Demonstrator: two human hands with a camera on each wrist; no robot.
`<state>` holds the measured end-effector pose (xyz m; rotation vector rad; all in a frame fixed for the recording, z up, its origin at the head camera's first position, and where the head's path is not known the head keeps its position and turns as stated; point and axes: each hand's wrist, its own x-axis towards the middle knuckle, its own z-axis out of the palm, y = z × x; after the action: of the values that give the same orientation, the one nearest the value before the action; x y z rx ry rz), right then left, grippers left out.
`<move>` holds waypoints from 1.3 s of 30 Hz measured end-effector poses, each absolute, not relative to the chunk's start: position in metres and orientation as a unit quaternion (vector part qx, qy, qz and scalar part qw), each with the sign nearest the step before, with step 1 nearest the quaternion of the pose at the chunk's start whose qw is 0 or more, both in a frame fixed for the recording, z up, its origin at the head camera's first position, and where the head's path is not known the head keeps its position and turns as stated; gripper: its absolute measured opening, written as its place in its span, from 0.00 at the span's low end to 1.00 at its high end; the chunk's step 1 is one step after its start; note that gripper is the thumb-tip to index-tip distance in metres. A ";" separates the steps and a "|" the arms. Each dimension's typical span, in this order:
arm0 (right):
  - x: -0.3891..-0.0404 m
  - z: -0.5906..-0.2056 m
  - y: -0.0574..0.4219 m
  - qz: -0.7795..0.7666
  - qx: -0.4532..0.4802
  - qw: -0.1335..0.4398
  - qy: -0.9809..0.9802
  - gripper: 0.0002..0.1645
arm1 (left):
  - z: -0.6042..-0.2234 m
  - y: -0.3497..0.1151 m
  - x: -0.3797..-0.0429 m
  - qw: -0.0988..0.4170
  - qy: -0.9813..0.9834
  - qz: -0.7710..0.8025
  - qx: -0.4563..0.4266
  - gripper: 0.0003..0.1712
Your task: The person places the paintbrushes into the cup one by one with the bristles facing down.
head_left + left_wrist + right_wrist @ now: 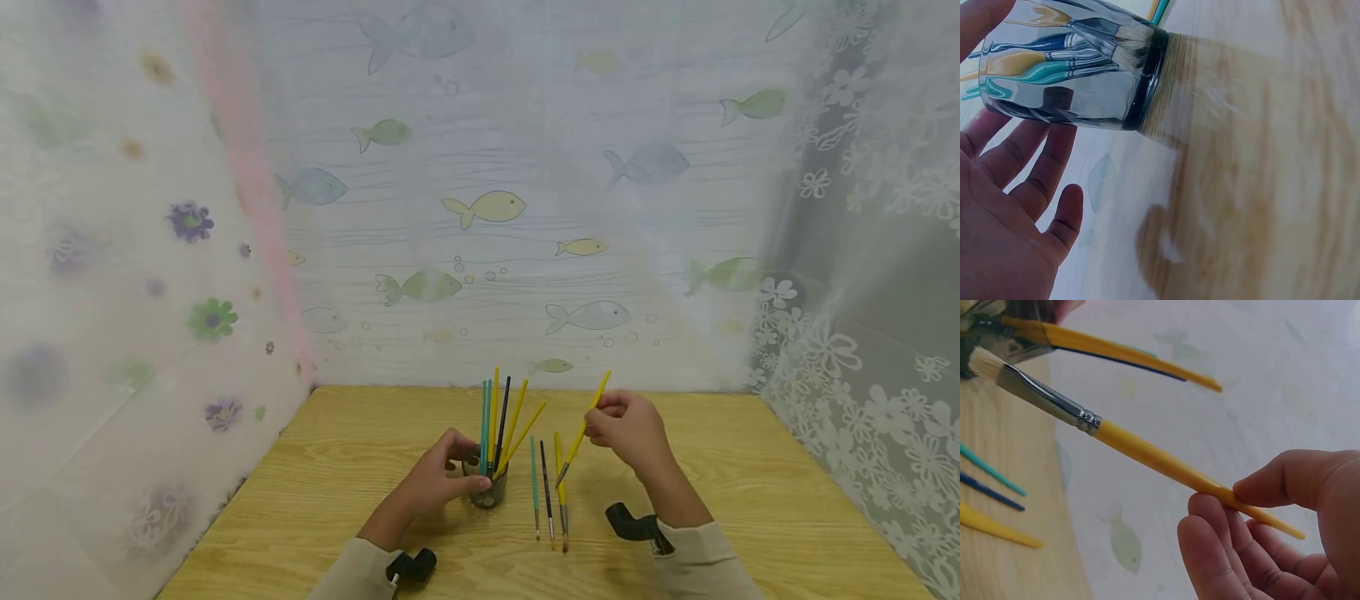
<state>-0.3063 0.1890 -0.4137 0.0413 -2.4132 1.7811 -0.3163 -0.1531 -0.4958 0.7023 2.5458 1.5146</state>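
Observation:
My left hand (435,477) holds a clear drinking glass (1094,100) between thumb and fingers as it stands upright on the table. Several paintbrushes (502,425) with teal, yellow and dark handles lean in the glass, bristles down. My right hand (630,433) pinches a yellow paintbrush (1147,456) near the handle's end, between thumb and fingertips. Its flat, pale bristles (985,364) point down and to the left in the head view. Between the hands lie a teal paintbrush (535,479), a dark blue paintbrush (547,483) and another yellow paintbrush (561,487), side by side with bristles towards me.
The wood-grain table (360,425) spreads around both hands. Behind it hangs a curtain with printed fish (491,207). Sheets with flower patterns (213,319) close off the left and right sides. Black wrist mounts (630,523) sit at both sleeves.

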 end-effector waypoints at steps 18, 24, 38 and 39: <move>-0.291 -0.395 0.178 0.627 0.046 0.093 -0.772 0.18 | -0.496 -0.153 -0.316 0.045 0.836 0.495 0.232 0.28; -0.292 -0.398 0.173 0.628 0.051 0.090 -0.772 0.18 | -0.496 -0.153 -0.316 0.042 0.837 0.493 0.233 0.28; -0.287 -0.397 0.159 0.639 0.062 0.072 -0.764 0.19 | -0.495 -0.152 -0.315 0.041 0.839 0.490 0.235 0.28; -0.287 -0.397 0.159 0.639 0.062 0.071 -0.763 0.19 | -0.495 -0.152 -0.315 0.041 0.839 0.489 0.235 0.28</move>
<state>-0.2866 0.1592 -0.3972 0.1878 -2.2956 1.9207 -0.3146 -0.1520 -0.4948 0.7201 2.5691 1.4984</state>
